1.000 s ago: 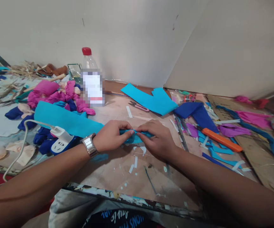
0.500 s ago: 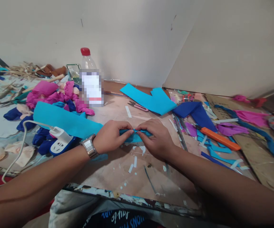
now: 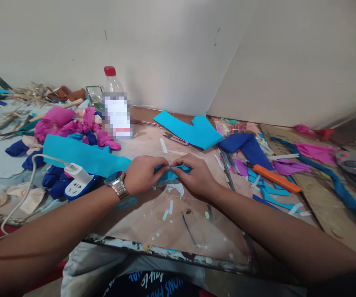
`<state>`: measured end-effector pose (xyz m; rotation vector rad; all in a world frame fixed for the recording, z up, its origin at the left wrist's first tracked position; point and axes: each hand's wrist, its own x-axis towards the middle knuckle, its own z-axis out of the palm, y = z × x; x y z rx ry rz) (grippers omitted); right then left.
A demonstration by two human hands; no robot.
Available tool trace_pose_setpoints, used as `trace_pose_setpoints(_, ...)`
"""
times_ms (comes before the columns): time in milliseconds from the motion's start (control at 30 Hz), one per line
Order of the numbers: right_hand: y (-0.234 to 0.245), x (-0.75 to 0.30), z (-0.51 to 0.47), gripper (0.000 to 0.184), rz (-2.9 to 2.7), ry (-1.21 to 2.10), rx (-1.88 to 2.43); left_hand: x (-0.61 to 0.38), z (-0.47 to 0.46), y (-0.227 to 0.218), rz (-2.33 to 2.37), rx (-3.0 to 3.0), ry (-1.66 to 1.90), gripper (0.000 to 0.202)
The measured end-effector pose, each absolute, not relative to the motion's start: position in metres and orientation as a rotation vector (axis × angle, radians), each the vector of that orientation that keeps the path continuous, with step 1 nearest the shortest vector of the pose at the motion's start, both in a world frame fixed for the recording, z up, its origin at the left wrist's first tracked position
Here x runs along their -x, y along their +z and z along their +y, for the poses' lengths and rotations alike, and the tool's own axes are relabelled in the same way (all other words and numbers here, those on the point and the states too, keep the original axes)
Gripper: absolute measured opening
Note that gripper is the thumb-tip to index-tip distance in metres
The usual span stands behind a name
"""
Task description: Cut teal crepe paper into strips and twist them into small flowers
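My left hand and my right hand meet over the middle of the table. Between thumbs and fingers, both pinch a small piece of blue crepe paper. The fingers cover part of it, so its full shape is hidden. On my left wrist is a metal watch. Just beyond that wrist lies a long turquoise crepe paper strip. Ahead of my hands are a folded turquoise sheet and small snips with a pink handle.
A power strip with a plugged-in charger sits left, its cable running to the near edge. Behind stand a red-capped bottle and a phone. An orange utility knife lies right among paper scraps. Pink bundles pile up left.
The view has shifted slightly, and my left wrist has rolled so the watch face shows. Both hands keep pinching the blue crepe paper, their thumb tips close together.
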<state>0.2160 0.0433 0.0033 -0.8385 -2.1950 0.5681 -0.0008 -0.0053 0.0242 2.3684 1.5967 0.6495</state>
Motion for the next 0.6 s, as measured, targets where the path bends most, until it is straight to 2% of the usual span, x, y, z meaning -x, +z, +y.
trace_pose_setpoints(233,0.004,-0.216,0.051,0.008,-2.159,0.587,0.880,-0.004,0.006,0.031,1.616,-2.625,0.538,0.028)
trace_pose_setpoints(433,0.010,-0.218,0.066,0.010,-2.121,0.585,0.943,-0.009,0.033,0.043,1.562,-2.636,0.514,0.030)
trace_pose_setpoints(600,0.008,-0.221,0.073,0.010,-2.172,0.537,0.956,-0.013,0.042,0.037,1.532,-2.600,0.559,0.031)
